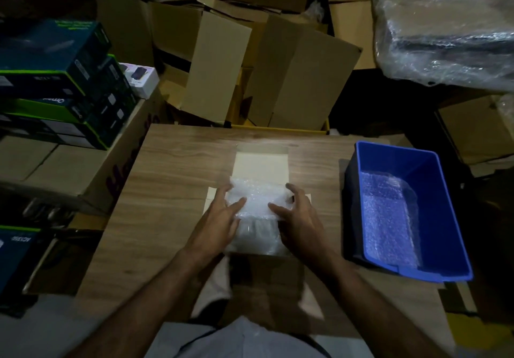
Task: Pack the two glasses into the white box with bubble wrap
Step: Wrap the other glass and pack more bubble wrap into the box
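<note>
Bubble wrap (258, 199) lying across the mouth of the white box (261, 163), bunched and pale, pressed from both sides. Left hand (219, 218) flat on the near-left part of the wrap, fingers straight and spread, gripping nothing, only pushing down. Right hand (297, 216) on the right edge, fingers wide and slightly arched, thumb reaching over the far corner, likewise holding nothing. Probably spread this way to tuck the padding evenly and keep it from springing back out. Box set mid-table (172, 179), right in front of the body, flaps folded outward on all sides and so kept clear of the opening while the filling goes in. No glasses to be seen as such: presumably under the wrap already, though impossible to tell from this view; a paler, glossier patch toward the near edge, too blurred to name. Blue bin (434, 191) well apart at the right edge of the table, within easy reach of the right hand, with a spare sheet (389, 218) of wrap lying in it, likely stock for more padding. Brown cartons (292, 79) heaped behind the table. Judged late in the packing: padding in, flaps not yet closed. Main risk if pressed too hard: strain on whatever glass sits beneath.
</note>
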Tool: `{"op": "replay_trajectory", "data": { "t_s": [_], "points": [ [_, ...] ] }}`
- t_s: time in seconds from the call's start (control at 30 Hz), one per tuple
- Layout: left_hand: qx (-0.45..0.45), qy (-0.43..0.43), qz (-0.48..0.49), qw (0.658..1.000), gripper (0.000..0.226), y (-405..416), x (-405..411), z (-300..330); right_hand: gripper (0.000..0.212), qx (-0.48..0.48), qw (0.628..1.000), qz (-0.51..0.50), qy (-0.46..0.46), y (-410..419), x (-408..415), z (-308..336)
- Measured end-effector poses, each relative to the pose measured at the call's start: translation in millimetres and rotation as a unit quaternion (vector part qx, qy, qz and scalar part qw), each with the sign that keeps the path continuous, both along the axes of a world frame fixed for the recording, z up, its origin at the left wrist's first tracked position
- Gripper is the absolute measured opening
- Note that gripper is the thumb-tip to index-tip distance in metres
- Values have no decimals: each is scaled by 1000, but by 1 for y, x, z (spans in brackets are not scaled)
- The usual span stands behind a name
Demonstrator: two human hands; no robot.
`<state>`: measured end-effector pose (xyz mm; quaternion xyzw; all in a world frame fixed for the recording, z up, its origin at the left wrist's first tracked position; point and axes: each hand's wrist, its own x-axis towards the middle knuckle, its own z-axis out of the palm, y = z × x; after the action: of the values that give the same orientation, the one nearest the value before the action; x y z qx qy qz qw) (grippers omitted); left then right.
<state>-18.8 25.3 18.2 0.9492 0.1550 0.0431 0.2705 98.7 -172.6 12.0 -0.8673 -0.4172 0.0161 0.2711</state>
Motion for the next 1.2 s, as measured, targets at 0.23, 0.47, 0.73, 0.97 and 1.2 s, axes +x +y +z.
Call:
{"op": "replay_trajectory", "data": {
  "t_s": [0.23,0.47,0.73,0.97,1.2],
  "points": [
    [191,193,-85,959,75,-11,-7,-37,66,-201,974,98,-18,-16,-5,-50],
    [151,179,-91,968,70,-11,-2,-25,31,-181,981,69,-18,-2,-6,-26],
    [66,277,-79,955,92,-20,22,-25,85,-260,961,45,84,22,-4,-37],
    [70,308,-96,944,84,-14,30,-46,84,-300,948,42,95,33,-2,-40],
    [93,256,-68,960,62,-21,30,-50,95,-312,944,62,93,34,-4,-46]
  ]
}}
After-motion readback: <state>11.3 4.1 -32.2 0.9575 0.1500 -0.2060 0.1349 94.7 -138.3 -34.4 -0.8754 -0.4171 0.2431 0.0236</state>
